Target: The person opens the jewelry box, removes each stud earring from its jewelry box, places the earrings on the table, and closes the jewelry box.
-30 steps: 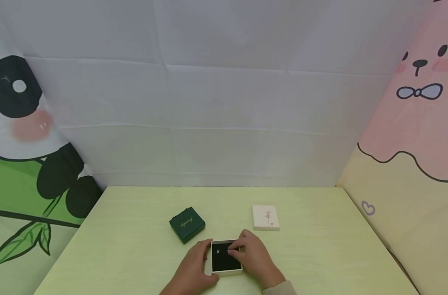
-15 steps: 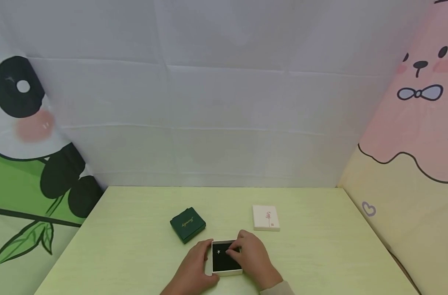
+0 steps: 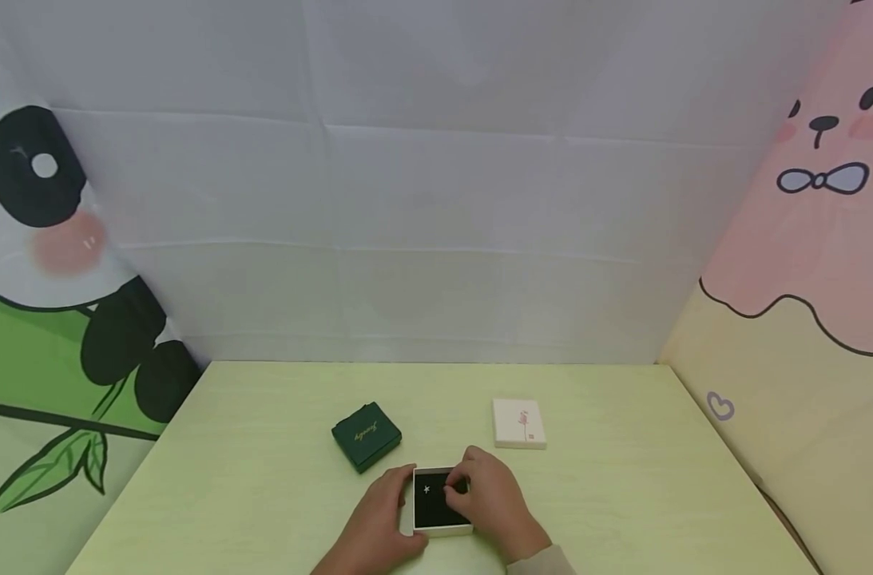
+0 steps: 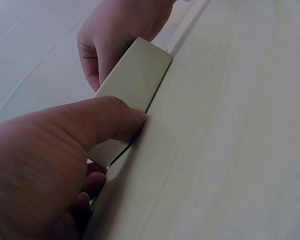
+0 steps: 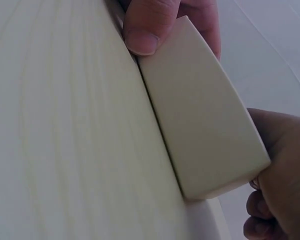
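A small white jewelry box (image 3: 443, 530) with a black pad (image 3: 432, 511) inside lies on the table in the head view. One silver star earring (image 3: 426, 489) shows on the pad's left half. My left hand (image 3: 380, 519) grips the box at its left end, thumb on the front wall and fingers at the back. Over the pad's right half, my right hand (image 3: 490, 499) pinches with thumb and forefinger at a second small earring, now hidden by the fingertips. Both wrist views show the box's plain front wall (image 4: 135, 72) between the hands.
A green box (image 3: 367, 437) with gold lettering lies behind my left hand. A white lid (image 3: 519, 423) with a pink flower print lies behind my right hand. The pale table (image 3: 609, 479) ends at a white cloth backdrop (image 3: 436, 200).
The tiny silver earring seen at my right fingertips a second ago is now covered by them. The right fingers shifted slightly over the pad; my left hand and the box stayed in place.
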A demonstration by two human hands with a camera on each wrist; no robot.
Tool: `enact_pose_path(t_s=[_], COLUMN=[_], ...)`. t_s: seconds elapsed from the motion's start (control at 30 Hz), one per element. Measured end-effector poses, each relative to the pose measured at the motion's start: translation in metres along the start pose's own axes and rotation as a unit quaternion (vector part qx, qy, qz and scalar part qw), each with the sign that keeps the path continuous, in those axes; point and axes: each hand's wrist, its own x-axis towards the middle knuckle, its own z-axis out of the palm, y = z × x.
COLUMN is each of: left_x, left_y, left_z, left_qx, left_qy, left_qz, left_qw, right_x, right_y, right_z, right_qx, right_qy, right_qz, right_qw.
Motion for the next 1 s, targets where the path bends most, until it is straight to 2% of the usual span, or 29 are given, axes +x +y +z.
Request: enact_pose_path(t_s=[0.6,1.0], left_x=[-0.0009,-0.0018], left_y=[0.0009,0.0002], left_z=[-0.0014,-0.0026], left_qx=[0.0,-0.001], left_qy=[-0.001,-0.005], left_qz=[0.005,0.008], left_qw=[1.0,1.0], right_x=[-0.0032,-0.0052], right_y=[0.0008,-0.0054], right_z=[0.0023,-0.0045], right_qx=[0.028,0.019], right_qy=[0.026,0.042], right_qz=[0.005,0.014], right_qw=[0.9992,0.9989])
